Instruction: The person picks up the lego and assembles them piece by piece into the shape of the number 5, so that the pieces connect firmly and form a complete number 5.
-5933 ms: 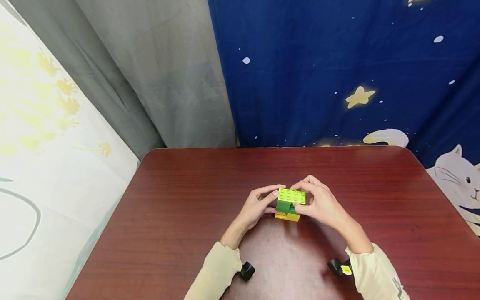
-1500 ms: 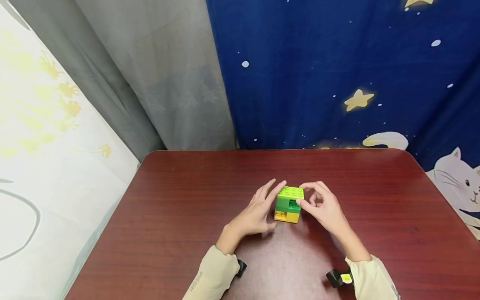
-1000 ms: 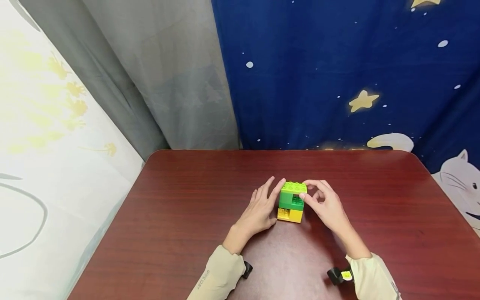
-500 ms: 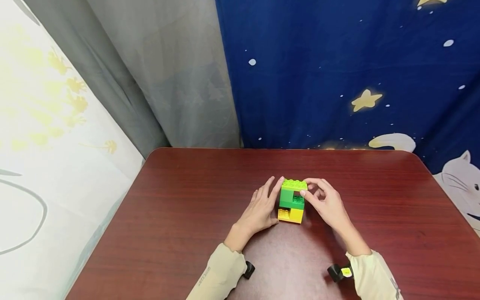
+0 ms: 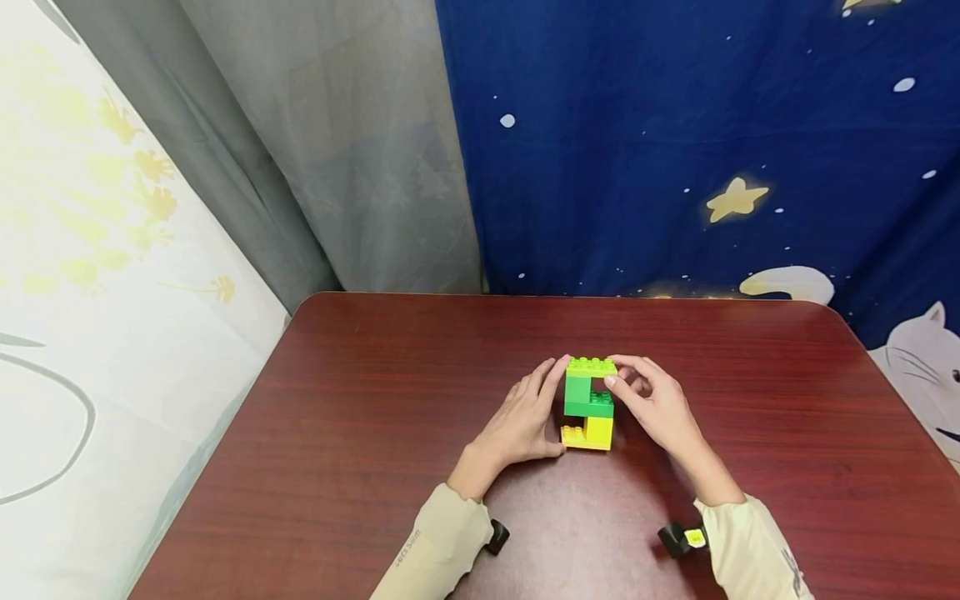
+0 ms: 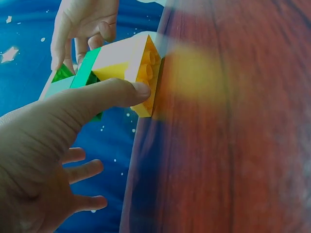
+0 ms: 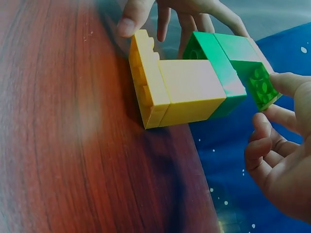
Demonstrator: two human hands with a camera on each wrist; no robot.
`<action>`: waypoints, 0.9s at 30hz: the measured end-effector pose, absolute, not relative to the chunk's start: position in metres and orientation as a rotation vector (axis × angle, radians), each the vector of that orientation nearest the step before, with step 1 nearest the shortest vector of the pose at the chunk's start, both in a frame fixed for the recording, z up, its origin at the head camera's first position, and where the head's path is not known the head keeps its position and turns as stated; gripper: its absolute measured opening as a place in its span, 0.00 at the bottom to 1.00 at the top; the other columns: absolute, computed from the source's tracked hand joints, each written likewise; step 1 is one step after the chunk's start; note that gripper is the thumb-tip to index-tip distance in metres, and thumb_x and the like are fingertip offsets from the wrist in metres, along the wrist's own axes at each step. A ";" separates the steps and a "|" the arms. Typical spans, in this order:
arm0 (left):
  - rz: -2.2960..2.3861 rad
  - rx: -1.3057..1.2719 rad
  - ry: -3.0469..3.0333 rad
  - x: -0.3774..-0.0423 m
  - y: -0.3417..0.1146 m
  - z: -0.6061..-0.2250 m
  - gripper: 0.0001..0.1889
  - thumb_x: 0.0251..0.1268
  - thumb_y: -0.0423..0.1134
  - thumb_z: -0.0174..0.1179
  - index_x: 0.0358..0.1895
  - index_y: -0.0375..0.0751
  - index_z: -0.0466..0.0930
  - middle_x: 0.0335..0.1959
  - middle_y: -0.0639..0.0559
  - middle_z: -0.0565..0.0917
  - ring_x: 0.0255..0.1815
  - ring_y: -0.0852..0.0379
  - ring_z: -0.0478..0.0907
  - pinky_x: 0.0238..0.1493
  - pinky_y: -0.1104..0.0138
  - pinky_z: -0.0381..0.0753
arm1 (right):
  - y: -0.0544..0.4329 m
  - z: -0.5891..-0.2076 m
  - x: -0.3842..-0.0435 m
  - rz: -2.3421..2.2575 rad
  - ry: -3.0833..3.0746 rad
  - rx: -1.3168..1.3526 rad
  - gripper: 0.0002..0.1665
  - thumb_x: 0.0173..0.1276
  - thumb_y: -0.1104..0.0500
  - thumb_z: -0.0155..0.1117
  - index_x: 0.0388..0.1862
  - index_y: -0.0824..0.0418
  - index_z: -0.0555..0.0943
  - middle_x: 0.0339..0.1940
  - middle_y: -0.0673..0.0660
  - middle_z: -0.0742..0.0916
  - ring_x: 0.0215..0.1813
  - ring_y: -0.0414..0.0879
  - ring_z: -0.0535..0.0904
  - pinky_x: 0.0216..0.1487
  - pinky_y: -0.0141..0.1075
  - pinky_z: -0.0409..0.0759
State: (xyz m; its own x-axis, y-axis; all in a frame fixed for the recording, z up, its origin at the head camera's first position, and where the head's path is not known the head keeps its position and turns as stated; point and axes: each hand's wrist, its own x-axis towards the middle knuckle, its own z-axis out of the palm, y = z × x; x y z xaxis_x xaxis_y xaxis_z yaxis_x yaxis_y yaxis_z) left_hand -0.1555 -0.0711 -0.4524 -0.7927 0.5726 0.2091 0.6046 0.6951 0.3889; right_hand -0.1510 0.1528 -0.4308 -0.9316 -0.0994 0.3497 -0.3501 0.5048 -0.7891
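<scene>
A small tower of toy building blocks is at the table's middle, top leaning back in the head view. Its flat yellow base (image 5: 587, 445) carries a yellow block (image 5: 599, 430), then a green plate (image 5: 588, 410), a green block (image 5: 577, 388) on the left and a lime plate (image 5: 591, 367) on top. My right hand (image 5: 660, 412) pinches the lime plate's right end between thumb and index finger, other fingers curled. Beside the tower, my left hand (image 5: 517, 421) has its thumb at the base's left end, index fingertip by the lime plate's left edge and fingers spread.
The reddish-brown wooden table (image 5: 375, 392) stretches out on both sides. Behind it hang a grey curtain (image 5: 375, 167) and a blue curtain (image 5: 600, 167) with stars. A black wrist device (image 5: 497, 537) shows under my left sleeve, another black device (image 5: 677, 540) under the right.
The tower has tilted back, so its front shows more and the top studs less. My left hand has spread and slid down along its side. The right thumb and index have moved to the top's end.
</scene>
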 end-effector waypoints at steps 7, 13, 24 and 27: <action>-0.746 -1.014 -2.860 -0.154 -0.071 -0.453 0.70 0.35 0.51 0.76 0.73 0.55 0.25 0.70 0.45 0.53 0.66 0.48 0.59 0.63 0.54 0.60 | 0.155 -0.434 -0.151 1.356 -2.518 0.371 0.16 0.65 0.56 0.63 0.51 0.58 0.80 0.33 0.50 0.78 0.27 0.41 0.73 0.27 0.29 0.69; -0.789 -1.021 -2.878 -0.154 -0.070 -0.453 0.70 0.36 0.51 0.76 0.73 0.55 0.24 0.71 0.45 0.52 0.66 0.48 0.59 0.62 0.54 0.62 | 0.157 -0.435 -0.153 1.310 -2.542 0.353 0.17 0.65 0.55 0.63 0.52 0.59 0.81 0.32 0.50 0.78 0.28 0.41 0.72 0.27 0.30 0.69; -0.834 -1.039 -2.913 -0.153 -0.070 -0.455 0.70 0.35 0.54 0.75 0.73 0.58 0.23 0.71 0.46 0.50 0.66 0.48 0.59 0.59 0.54 0.66 | 0.158 -0.437 -0.155 1.270 -2.657 0.340 0.20 0.67 0.53 0.60 0.54 0.60 0.79 0.34 0.51 0.79 0.31 0.43 0.72 0.29 0.32 0.70; -0.842 -1.061 -2.924 -0.153 -0.071 -0.455 0.70 0.35 0.55 0.75 0.72 0.59 0.22 0.71 0.46 0.52 0.65 0.48 0.60 0.60 0.55 0.66 | 0.160 -0.439 -0.155 1.248 -2.678 0.369 0.20 0.66 0.55 0.61 0.54 0.61 0.78 0.34 0.51 0.79 0.30 0.43 0.73 0.30 0.33 0.70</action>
State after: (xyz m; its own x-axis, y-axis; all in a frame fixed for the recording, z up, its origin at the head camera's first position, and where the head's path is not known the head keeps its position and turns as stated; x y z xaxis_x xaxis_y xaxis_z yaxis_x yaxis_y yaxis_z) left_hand -0.1534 -0.0710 -0.4549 -0.7803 0.6176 0.0987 0.5756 0.6472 0.4998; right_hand -0.1553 0.1600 -0.4390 -0.9561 -0.1532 0.2499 -0.2899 0.6205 -0.7287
